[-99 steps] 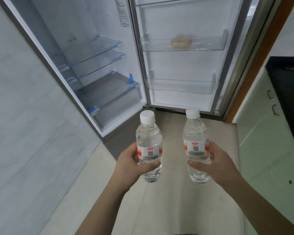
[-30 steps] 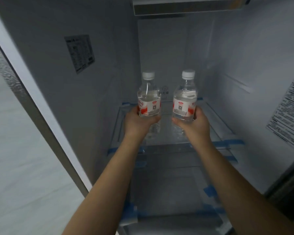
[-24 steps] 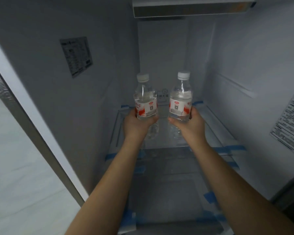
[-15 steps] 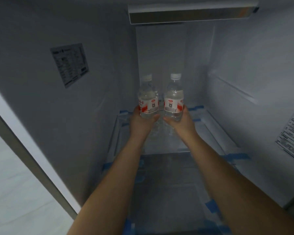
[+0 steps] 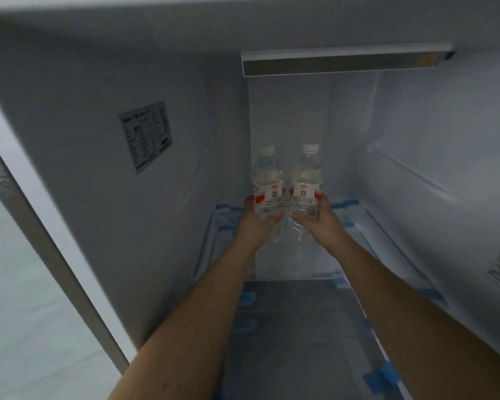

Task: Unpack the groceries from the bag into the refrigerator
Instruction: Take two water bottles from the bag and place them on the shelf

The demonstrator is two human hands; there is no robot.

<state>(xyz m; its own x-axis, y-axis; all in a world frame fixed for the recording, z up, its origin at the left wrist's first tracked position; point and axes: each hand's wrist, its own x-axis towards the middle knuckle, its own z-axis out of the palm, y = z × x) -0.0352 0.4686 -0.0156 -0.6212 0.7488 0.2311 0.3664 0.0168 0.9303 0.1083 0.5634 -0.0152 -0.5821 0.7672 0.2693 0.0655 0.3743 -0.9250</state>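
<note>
Deep in the refrigerator (image 5: 156,255), left hand (image 5: 257,223) and right hand (image 5: 319,223) each grip a water bottle (image 5: 267,186), ready to set both down on the glass shelf (image 5: 367,235).

Both arms reach deep into the refrigerator (image 5: 168,226); left hand (image 5: 256,226) grips the left water bottle (image 5: 266,183), right hand (image 5: 319,223) grips the right water bottle (image 5: 306,180). Bottles upright, side by side above the glass shelf (image 5: 381,241) near the back wall. Spec sticker (image 5: 145,136) on left inner wall.
</note>
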